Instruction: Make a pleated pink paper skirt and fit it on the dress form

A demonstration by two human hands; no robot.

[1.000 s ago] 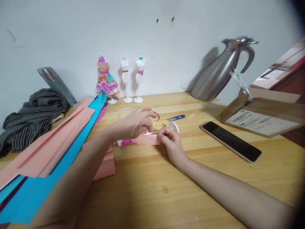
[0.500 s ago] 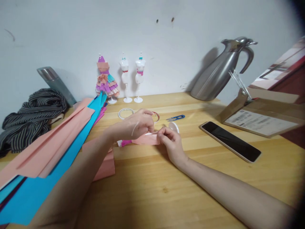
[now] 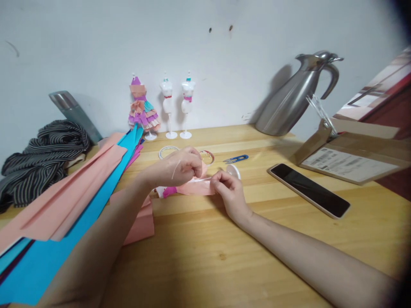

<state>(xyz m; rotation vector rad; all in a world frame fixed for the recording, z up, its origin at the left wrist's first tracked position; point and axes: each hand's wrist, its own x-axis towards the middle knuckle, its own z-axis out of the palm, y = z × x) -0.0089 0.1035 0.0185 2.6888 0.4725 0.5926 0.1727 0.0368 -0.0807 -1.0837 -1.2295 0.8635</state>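
Observation:
A small mannequin lies on the wooden table (image 3: 224, 256), wrapped in a strip of pink paper (image 3: 195, 187) with a magenta band (image 3: 169, 191) at its left end. My left hand (image 3: 178, 167) is curled over it, fingers pinched on the paper's top edge. My right hand (image 3: 229, 190) pinches the paper's right end. The mannequin's round white base (image 3: 234, 170) shows just behind my right hand. A thin pale strip sticks to the back of my left hand.
Tape rolls (image 3: 167, 151) and blue snips (image 3: 236, 159) lie behind the hands. Pink and blue paper sheets (image 3: 64, 205) spread on the left, beside striped cloth (image 3: 38, 158). Three small mannequins (image 3: 167, 105) stand by the wall. A steel jug (image 3: 295, 98), phone (image 3: 310, 190) and cardboard box (image 3: 353, 158) sit right.
My left hand's fingers have curled down closer onto the pink paper, covering more of the tape roll behind. My right hand has stayed put.

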